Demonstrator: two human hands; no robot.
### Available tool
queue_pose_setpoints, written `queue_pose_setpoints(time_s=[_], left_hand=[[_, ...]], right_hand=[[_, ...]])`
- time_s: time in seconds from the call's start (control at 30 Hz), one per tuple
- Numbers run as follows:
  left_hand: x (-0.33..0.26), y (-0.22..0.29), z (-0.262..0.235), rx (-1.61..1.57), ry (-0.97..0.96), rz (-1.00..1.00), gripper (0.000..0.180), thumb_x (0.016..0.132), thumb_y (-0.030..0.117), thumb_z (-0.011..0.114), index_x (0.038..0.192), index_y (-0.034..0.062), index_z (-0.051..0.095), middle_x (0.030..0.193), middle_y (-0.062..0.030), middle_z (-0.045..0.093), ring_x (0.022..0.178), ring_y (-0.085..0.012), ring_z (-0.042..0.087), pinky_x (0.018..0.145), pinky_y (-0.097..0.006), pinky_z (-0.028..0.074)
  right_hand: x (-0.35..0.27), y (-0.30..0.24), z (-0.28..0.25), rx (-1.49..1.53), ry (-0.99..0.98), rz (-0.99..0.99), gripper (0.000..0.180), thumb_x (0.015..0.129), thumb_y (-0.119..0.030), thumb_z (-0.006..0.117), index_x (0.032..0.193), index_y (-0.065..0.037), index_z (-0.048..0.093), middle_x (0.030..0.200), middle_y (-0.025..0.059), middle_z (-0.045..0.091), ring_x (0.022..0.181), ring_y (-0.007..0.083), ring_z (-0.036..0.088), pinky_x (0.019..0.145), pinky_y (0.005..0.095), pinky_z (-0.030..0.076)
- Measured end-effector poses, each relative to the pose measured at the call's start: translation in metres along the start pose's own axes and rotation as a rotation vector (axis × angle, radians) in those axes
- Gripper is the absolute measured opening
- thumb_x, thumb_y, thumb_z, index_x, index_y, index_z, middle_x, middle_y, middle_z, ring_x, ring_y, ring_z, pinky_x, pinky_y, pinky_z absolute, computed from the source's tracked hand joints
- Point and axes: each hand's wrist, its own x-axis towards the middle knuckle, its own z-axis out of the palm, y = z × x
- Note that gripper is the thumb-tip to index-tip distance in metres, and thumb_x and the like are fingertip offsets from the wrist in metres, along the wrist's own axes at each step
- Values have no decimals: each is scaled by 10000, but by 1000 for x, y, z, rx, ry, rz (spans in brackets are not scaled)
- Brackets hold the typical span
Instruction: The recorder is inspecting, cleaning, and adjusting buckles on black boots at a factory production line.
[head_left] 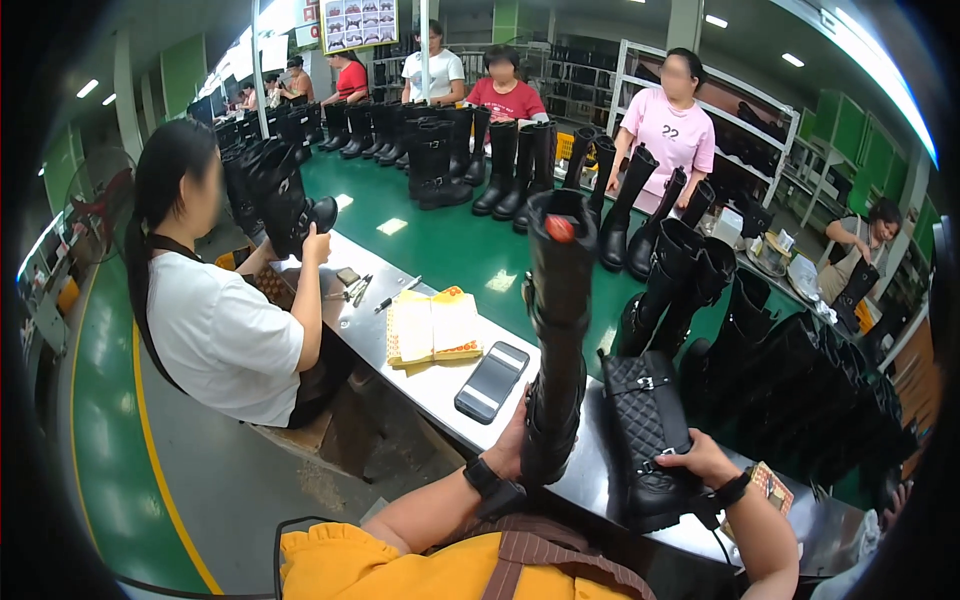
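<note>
My left hand (512, 442) grips a tall black boot (557, 340) near its lower part. The boot is upright, shaft opening toward the top, and something red (558, 229) shows inside that opening. My right hand (704, 460) is closed on a second black boot (645, 405), thumb across its front by a buckle strap. Quilting and buckles cover this boot's shaft, which leans away from me over the steel worktable (598, 460). The fingers of my left hand are partly hidden behind the first boot.
Left of the boots lie a phone (492, 382), a stack of yellow-and-white paper (432, 326) and a pen (398, 295). A co-worker in white (225, 320) sits at left, holding a black boot (290, 205). Many boots (800, 390) crowd the right; more people stand beyond the green surface (385, 245).
</note>
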Motion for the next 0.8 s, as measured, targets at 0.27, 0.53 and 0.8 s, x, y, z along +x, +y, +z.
queue_pose_setpoints(time_s=[0.27,0.53,0.8], left_hand=[[18,-16,8,-97,62,-179,503,933,390,499,1213,-27,512,1033,-201,615,866,-299,629,811,-406,533],[47,-90,3,89,124,-462,638,961,537,421,1367,46,426,1313,-184,538,1194,-315,539,1035,-463,415],[54,-93,6,204,150,-477,561,973,479,449,1304,29,503,1263,-138,586,1183,-271,550,1043,-441,404]], right_hand=[[-33,26,-52,607,-230,-487,365,788,-170,654,1093,11,571,929,76,648,853,188,636,752,272,504],[-41,28,-18,597,226,-812,394,870,-196,576,1205,2,515,1016,83,603,953,180,583,840,264,465],[-162,-29,-29,286,838,-899,471,911,-111,464,1361,12,404,1235,126,522,1177,199,491,1009,312,390]])
